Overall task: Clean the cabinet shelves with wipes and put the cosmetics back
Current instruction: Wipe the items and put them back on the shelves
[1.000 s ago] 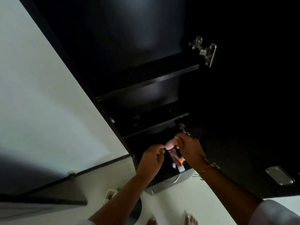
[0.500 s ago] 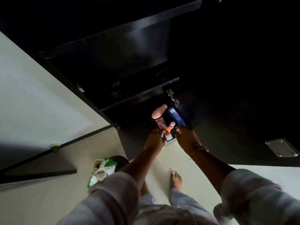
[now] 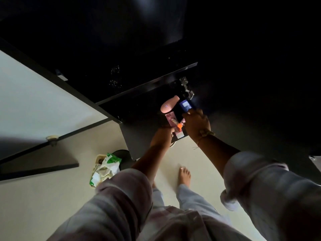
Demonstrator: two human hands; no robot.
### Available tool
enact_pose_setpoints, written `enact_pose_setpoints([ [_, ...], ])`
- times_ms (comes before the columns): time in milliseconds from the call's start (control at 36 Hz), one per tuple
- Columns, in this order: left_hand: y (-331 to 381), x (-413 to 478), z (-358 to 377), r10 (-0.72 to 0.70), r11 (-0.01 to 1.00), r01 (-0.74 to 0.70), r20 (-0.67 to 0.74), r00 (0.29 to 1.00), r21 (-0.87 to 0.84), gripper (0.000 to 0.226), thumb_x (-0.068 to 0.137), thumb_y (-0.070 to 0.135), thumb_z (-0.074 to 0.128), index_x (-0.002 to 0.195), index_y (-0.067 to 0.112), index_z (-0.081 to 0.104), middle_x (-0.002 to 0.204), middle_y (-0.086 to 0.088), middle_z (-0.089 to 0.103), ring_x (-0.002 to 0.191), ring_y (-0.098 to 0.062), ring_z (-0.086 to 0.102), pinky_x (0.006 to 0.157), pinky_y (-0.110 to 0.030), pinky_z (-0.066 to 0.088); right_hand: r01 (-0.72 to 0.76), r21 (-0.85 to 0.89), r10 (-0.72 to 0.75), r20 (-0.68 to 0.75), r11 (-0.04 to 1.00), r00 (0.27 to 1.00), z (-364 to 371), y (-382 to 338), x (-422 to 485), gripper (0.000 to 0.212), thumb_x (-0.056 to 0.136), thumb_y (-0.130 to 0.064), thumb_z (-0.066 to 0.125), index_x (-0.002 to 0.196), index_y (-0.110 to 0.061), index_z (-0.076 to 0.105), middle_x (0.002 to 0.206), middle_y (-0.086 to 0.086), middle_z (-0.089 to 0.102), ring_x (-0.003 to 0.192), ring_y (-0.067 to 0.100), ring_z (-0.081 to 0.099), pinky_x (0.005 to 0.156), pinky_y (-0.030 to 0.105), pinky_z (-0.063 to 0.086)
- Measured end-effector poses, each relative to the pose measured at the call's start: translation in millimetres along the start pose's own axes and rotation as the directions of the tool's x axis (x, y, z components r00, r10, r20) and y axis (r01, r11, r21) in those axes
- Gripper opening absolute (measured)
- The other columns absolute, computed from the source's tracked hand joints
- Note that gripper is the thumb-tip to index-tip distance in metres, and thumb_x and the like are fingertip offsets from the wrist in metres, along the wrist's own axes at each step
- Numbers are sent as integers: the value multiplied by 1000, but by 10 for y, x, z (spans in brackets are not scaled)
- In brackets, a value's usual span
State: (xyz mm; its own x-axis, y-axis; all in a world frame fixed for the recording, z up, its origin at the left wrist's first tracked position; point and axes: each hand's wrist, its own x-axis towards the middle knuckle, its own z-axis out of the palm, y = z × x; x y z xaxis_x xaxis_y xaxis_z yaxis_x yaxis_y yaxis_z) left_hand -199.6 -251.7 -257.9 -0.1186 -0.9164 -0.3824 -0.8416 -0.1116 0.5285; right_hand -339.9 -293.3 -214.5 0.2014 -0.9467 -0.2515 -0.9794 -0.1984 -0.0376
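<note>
Your matte black cabinet [image 3: 121, 49] fills the top of view, cosmetics at the R end of its flat bottom shelf [image 3: 139, 110]; a crinkly green-white wipes pack [image 3: 108, 166] lies on the pale floor [image 3: 43, 197]. Your R hand [image 3: 196, 124] has fingers curled round the near end of a boxy blue pack [image 3: 185, 105]. Your L hand [image 3: 162, 136] has fingers bent just beside the orange cap of a flat pink tube [image 3: 169, 118], can't tell if they pinch it, w/ a smooth rounded pink bottle [image 3: 169, 105] just beyond, apart from both hands.
</note>
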Motion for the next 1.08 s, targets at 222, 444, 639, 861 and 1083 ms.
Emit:
enact_pose_setpoints([
  [222,-38,20,4,-41,998,40,32,999,43,24,93,14,53,114,13,65,104,-14,71,102,-31,65,80,-35,49,56,-86,-50,69,995,996,72,44,158,26,90,-14,52,110,-18,66,116,7,64,115,32,51,84,41,50],
  [444,-60,51,1,-87,996,87,-3,996,30,23,94,16,53,114,13,65,106,-14,70,104,-31,64,81,-35,48,69,-91,-67,16,993,998,105,8,261,20,87,-12,54,99,-17,69,105,9,70,107,32,59,78,38,52],
  [639,-118,41,-30,-114,993,114,-41,993,-10,23,90,15,59,112,11,65,107,-14,71,105,-29,65,85,-35,50,63,-82,-65,-27,995,998,90,17,290,18,89,-22,56,99,-17,69,102,9,69,104,32,59,78,37,52],
  [861,-153,53,-78,-112,992,107,-87,990,-62,26,85,16,65,111,11,64,106,-12,71,102,-26,67,83,-37,55,29,-56,-34,-93,998,995,102,42,311,20,88,-32,60,94,-17,71,97,8,70,97,30,62,74,36,53],
  [1083,-66,-65,-274,-111,978,68,-212,971,-197,30,83,12,69,113,9,63,109,-9,69,101,-21,67,83,-34,57,65,48,-56,-177,997,983,-41,44,250,29,85,-38,60,103,-16,68,99,6,69,96,27,63,77,37,55],
])
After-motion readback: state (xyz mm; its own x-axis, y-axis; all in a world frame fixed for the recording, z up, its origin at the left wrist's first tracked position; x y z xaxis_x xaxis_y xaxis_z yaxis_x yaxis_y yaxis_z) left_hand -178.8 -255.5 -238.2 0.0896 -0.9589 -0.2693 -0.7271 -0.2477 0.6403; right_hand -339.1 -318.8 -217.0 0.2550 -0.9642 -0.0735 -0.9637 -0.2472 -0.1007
